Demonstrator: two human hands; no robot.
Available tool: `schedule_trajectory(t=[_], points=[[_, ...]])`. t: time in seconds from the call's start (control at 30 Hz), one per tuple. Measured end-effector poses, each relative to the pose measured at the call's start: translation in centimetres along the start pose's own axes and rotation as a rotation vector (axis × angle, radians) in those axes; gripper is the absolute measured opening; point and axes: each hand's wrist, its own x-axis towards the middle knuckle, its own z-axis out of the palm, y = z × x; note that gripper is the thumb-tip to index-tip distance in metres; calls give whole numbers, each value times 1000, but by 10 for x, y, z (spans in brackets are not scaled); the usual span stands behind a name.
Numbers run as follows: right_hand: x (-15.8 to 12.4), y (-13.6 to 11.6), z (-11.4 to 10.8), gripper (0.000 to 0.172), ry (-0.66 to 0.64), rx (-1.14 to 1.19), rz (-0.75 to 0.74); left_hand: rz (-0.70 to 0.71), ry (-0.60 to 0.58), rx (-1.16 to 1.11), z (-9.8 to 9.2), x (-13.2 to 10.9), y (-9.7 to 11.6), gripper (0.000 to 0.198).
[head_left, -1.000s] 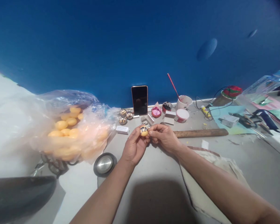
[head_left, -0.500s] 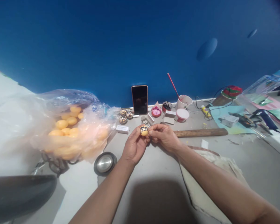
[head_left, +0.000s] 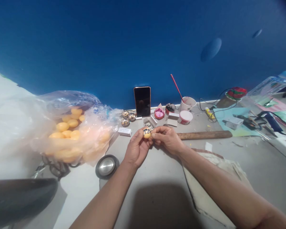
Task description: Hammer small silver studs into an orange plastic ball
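Between the thumb and fingers of my left hand (head_left: 137,149) is a small yellow ball (head_left: 146,133), its upper part covered with dark and shiny silvery pieces. My right hand (head_left: 168,139) is closed, with thumb and forefinger pinched at the ball's right edge; whether a tiny piece is also between them is hidden. Just beyond the ball lies a small open box (head_left: 148,125) holding shiny bits, partly covered by my fingers. Several finished-looking patterned balls (head_left: 125,121) sit behind, to the left, beside a small white box (head_left: 125,131).
A phone (head_left: 142,101) leans on the blue wall. At left, a clear plastic bag (head_left: 90,105) holds yellow balls (head_left: 62,127), near a round metal-centred lid (head_left: 107,166). Rightward are a white cup (head_left: 188,103) with a red stick, a wooden rod (head_left: 205,135) and a cloth (head_left: 212,187).
Both hands keep the same hold on the yellow ball. The whole view has shifted very slightly; nothing else visibly moved.
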Motion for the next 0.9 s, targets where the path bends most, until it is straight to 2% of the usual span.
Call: schedule_trajectory(t=[0.9], points=[[-3, -4, 4, 30, -18, -82, -68, 42, -30, 75, 1, -3, -5, 33]])
